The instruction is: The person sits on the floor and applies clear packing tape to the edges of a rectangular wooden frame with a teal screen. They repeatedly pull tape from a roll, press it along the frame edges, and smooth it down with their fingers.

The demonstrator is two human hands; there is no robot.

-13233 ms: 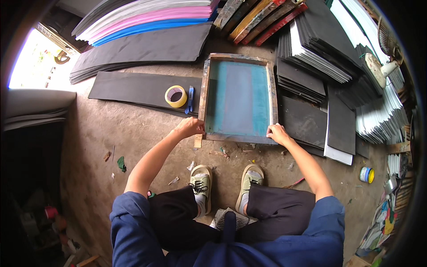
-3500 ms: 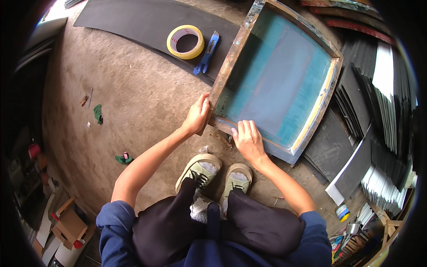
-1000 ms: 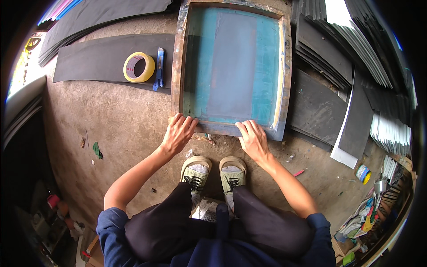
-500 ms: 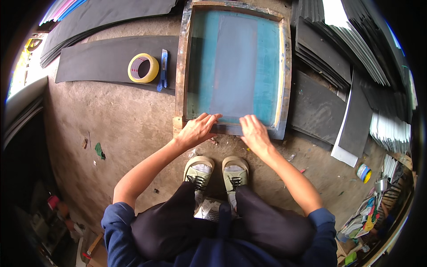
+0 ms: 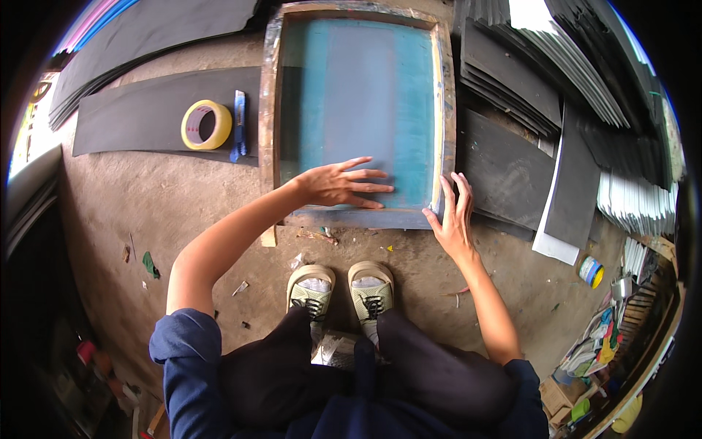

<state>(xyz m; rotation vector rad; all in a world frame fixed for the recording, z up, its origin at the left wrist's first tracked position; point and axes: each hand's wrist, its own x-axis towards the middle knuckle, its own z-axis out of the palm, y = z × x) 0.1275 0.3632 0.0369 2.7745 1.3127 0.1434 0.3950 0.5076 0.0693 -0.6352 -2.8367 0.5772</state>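
A wooden-framed printing screen lies in front of me, its teal mesh crossed by a paler blue-grey upright band. Over the near part of the mesh is my left hand, fingers spread and pointing right; whether it presses on the mesh I cannot tell. My right hand is at the frame's near right corner, fingers apart, with the fingertips along the outer edge. Neither hand holds anything. Left of the frame, a yellow roll of tape and a blue utility knife rest on a black sheet.
Stacks of black sheets stand to the right, with white-edged sheets beside them. A small blue-and-yellow tub is on the floor at the right. Scraps, including a green one, litter the concrete floor. My shoes are below the frame.
Both hands have left the frame's near edge. My left hand has spread over the mesh, and my right hand has moved to the right corner. The whole view has shifted slightly.
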